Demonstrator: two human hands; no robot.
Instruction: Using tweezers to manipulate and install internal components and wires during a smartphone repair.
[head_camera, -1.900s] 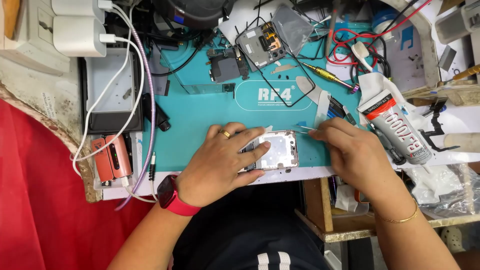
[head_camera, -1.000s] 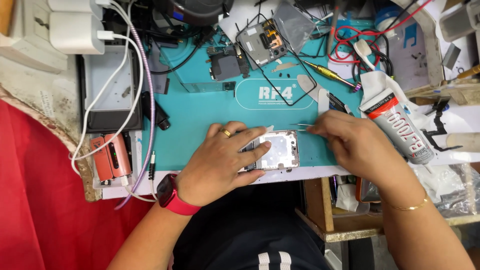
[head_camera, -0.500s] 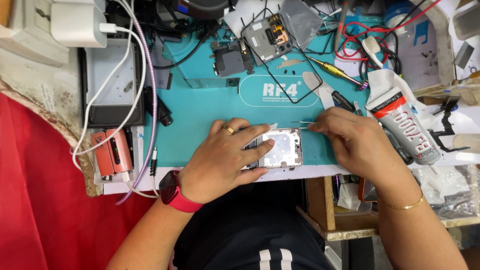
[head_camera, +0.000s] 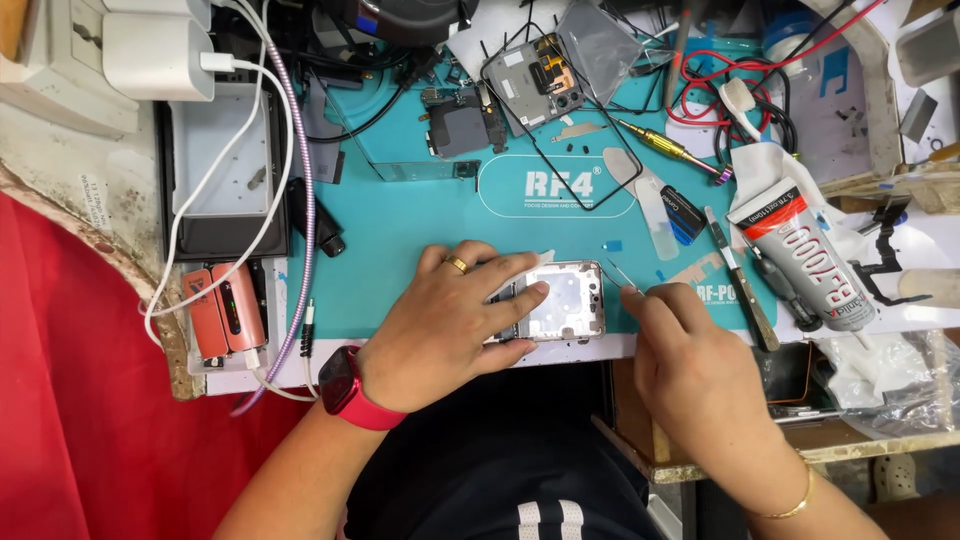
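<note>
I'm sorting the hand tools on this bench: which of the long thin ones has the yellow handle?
The screwdriver lying at the mat's upper right, with a purple end cap. The tool beside the glue tube has a brown handle.
</note>
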